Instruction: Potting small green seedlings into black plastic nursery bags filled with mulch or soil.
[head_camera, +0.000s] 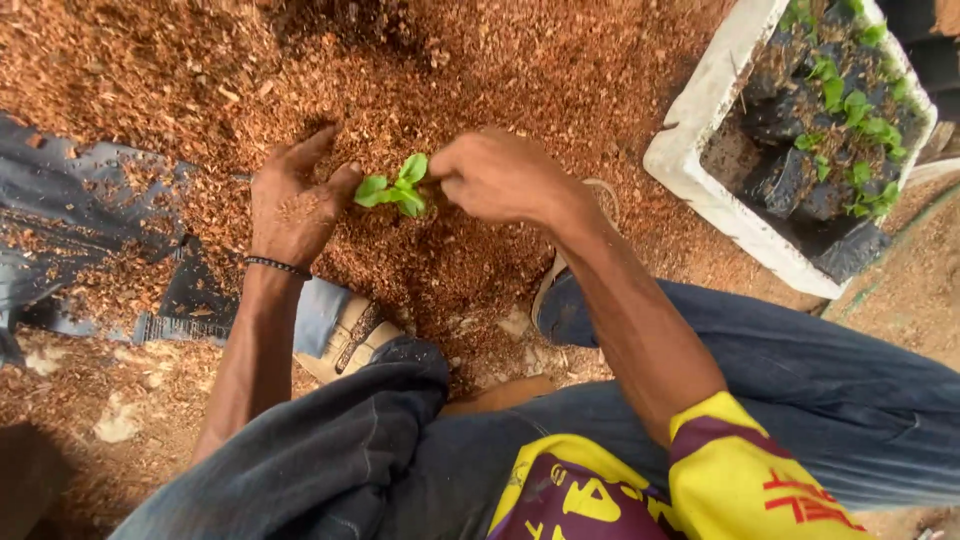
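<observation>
I see my two hands low over a mound of reddish-brown mulch (480, 90), with a small green seedling (395, 188) standing between them near the middle of the mound's near slope. My left hand (295, 200) lies open, palm down on the mulch, fingers spread, crumbs of mulch stuck to its back; its thumb tip is just beside the seedling's left leaves, and I cannot tell whether it touches them. A dark band (278, 266) circles that wrist. My right hand (497, 178) is closed into a loose pinch at the seedling's right side, fingertips curled in by the leaves; whether they grip the stem I cannot tell, as the hand hides it.

Black plastic sheet (70, 200) lies at the mound's left edge, dusted with mulch. At the upper right stands a white foam box (700, 110) holding dark grow bags (790, 180) with more green seedlings in them. My shoes (345, 340) rest at the mound's near edge, and below them show my jeans (800, 380) and a yellow sleeve (740, 470).
</observation>
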